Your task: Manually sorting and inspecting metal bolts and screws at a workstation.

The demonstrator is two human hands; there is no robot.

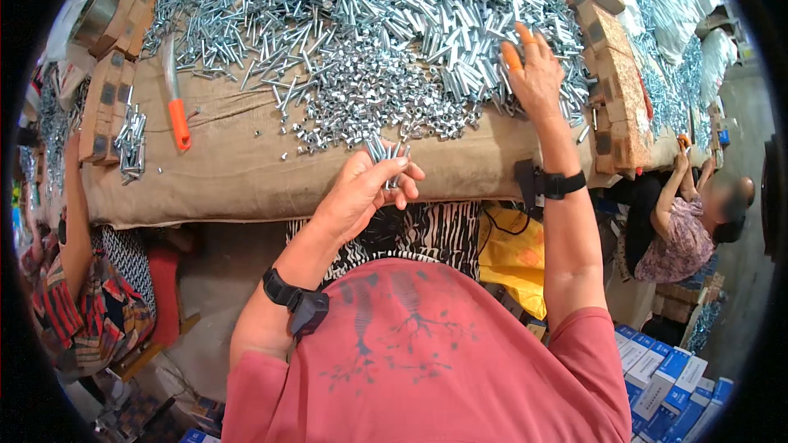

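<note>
My left hand (365,189) is closed around a small bundle of silver metal bolts (386,153), held upright just over the near edge of the burlap-covered table (238,172). My right hand (535,74) reaches out flat onto the big heap of shiny metal sleeves and bolts (427,25), fingers spread, with orange finger covers on two fingertips. It touches the heap; I cannot tell that it grips anything. A patch of smaller silver nuts (373,94) lies between my hands. Both wrists wear black bands.
An orange-handled tool (176,107) lies on the burlap at left, near a small pile of bolts (130,143). Wooden blocks (616,57) edge the table at right and left. One person sits at left (82,295), another at right (685,230). Blue-white boxes (665,377) are stacked lower right.
</note>
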